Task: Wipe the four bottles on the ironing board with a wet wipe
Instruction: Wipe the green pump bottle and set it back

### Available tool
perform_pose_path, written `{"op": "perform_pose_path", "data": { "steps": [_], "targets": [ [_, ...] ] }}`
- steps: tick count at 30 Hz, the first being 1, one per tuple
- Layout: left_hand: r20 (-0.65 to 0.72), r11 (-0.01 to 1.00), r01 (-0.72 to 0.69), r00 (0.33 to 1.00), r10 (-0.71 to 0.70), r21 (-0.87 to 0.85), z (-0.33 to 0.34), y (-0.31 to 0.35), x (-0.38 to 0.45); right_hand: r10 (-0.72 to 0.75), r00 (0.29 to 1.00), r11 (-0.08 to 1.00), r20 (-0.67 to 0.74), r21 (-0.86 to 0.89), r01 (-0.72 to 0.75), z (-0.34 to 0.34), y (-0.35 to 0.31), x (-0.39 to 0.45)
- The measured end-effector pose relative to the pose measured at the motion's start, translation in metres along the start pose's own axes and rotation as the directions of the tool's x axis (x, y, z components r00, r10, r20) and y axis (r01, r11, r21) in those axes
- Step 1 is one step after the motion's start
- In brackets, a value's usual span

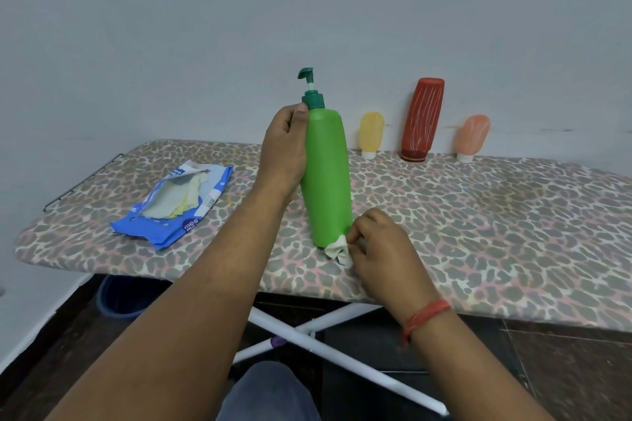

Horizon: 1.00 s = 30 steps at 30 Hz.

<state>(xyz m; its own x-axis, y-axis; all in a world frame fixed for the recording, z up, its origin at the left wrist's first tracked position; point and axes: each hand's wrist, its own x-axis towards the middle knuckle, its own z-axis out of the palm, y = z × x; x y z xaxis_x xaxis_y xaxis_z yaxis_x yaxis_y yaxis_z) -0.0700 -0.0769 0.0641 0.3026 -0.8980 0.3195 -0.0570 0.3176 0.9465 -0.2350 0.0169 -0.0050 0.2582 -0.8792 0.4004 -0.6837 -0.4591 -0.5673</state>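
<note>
Left hand [284, 147] grips green bottle [327, 178] upright — right hand [379, 249] pinches wet wipe [337, 249] at its base.

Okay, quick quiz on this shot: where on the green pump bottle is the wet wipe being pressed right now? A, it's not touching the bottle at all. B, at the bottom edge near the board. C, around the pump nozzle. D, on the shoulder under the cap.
B: the right hand pinches the wet wipe against the base of the green pump bottle, while the left hand grips its upper part.

Leopard-print ironing board [478, 232], bottles [422, 120], wipes pack [178, 205]
</note>
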Motion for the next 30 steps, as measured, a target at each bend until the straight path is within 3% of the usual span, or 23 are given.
{"op": "perform_pose_path", "data": {
  "steps": [4, 7, 11, 13, 20, 24, 26, 30],
  "targets": [
    [0.005, 1.000, -0.001, 1.000, 0.001, 0.000, 0.003, 0.001, 0.001, -0.124, 0.988, 0.991, -0.092, -0.061, 0.119, 0.004, -0.017, 0.006],
    [0.006, 1.000, 0.007, 1.000, -0.007, -0.020, 0.001, 0.000, 0.001, -0.225, 0.972, 0.966, -0.061, -0.144, 0.215, 0.013, -0.028, 0.005],
    [-0.005, 0.999, 0.024, 1.000, -0.024, -0.026, -0.005, -0.001, 0.002, -0.004, 0.988, 1.000, -0.153, 0.026, 0.008, 0.005, 0.001, 0.003],
    [-0.006, 0.999, 0.022, 1.000, -0.022, -0.025, -0.005, 0.000, 0.002, 0.025, 0.988, 1.000, -0.153, 0.010, -0.024, 0.002, 0.005, 0.001],
    [0.018, 1.000, -0.003, 1.000, 0.004, -0.024, 0.001, 0.002, -0.002, -0.223, 0.948, 0.966, -0.229, -0.184, 0.182, 0.006, -0.029, 0.025],
    [0.008, 0.999, -0.008, 1.000, 0.008, -0.037, -0.003, 0.000, -0.001, -0.237, 0.970, 0.932, -0.063, -0.296, 0.208, 0.017, -0.022, 0.007],
    [0.013, 0.999, -0.012, 1.000, 0.013, -0.035, -0.004, -0.001, -0.002, -0.201, 0.979, 0.951, -0.012, -0.241, 0.193, 0.019, -0.011, -0.005],
    [0.031, 0.999, -0.015, 0.999, 0.017, -0.049, -0.003, 0.004, -0.008, -0.007, 0.986, 0.998, -0.167, 0.063, 0.018, 0.004, -0.009, 0.013]
  ]
}}
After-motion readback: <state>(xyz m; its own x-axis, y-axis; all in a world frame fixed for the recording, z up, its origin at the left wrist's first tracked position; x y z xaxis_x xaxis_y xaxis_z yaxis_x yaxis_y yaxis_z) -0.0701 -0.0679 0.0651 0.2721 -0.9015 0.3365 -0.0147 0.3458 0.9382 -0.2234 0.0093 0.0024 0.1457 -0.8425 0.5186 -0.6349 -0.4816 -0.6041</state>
